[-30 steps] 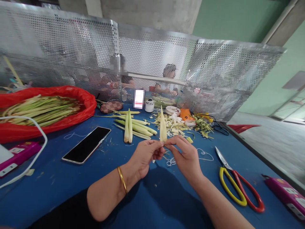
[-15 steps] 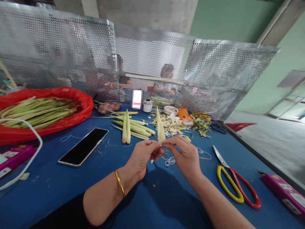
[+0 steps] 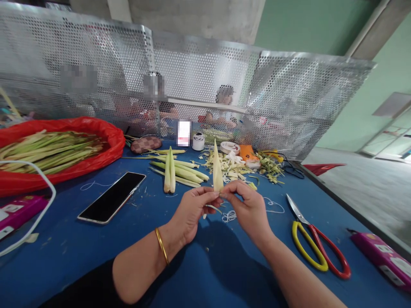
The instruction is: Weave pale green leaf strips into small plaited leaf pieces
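A pale yellow-green pointed leaf piece point(image 3: 217, 171), like a plant husk, stands upright between my hands with its tip away from me. My left hand point(image 3: 198, 209) pinches its base between thumb and fingers. My right hand point(image 3: 245, 205) pinches the same base from the other side, fingertips close to the left thumb. A thin pale strip pokes out by the left fingers. Beyond my left hand lie a split green stalk point(image 3: 169, 175) and several more green leaf stalks point(image 3: 186, 172). White string point(image 3: 229, 216) lies beside my right hand.
Scissors point(image 3: 311, 239) with red and yellow handles lie at the right, near a purple box point(image 3: 382, 256). A phone point(image 3: 112, 197) and a red bag point(image 3: 105, 124) of leaves are at the left. Scraps point(image 3: 234, 169) lie before a perforated metal screen point(image 3: 199, 77), with people behind it.
The leaf piece's tip has swung slightly right and stands more upright. Below it, a thin pale strip now shows by my left fingers. Both hands keep their pinch in nearly the same place.
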Tool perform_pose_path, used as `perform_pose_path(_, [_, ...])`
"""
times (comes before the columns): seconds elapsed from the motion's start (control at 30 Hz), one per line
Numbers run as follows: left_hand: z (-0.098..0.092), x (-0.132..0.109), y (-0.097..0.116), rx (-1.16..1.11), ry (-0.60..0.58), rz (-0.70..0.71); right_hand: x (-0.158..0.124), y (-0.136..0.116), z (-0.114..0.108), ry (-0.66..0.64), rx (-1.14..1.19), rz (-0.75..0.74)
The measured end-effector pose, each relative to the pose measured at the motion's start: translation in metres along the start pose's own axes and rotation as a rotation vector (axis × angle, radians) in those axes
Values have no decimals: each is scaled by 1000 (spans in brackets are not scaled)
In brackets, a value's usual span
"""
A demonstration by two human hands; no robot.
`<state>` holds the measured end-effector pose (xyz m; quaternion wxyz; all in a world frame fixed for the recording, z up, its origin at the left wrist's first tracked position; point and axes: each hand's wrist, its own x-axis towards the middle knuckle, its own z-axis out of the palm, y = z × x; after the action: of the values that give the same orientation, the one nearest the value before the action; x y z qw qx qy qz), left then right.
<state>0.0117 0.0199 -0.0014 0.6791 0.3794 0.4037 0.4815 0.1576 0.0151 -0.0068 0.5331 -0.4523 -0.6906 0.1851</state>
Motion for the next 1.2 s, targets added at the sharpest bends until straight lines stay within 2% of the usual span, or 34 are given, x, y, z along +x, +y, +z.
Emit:
perform_pose_path(0.13, [3,-1,-3,127,40,185,-1,-2,2,18,88,220])
perform_pose_path(0.23, [5,-1,-5,206,67,274,-2,-3,4,42,143,319])
perform_pose_path(0.77, [-2,2,-9,590,57,487,0,2,5,0,200,309])
perform_pose_path(0.87, [-2,1,-8,648,52,494,2,3,4,-13,242,334])
perform_pose_path(1.0, [-1,1,-5,596,73,435,3,3,5,-44,337,365])
perform_pose_path(1.1, [1,2,-2,447,123,337,2,3,7,-33,313,268])
perform_pose_path(1.2, [2,3,0,277,110,257,-1,4,8,-8,217,134])
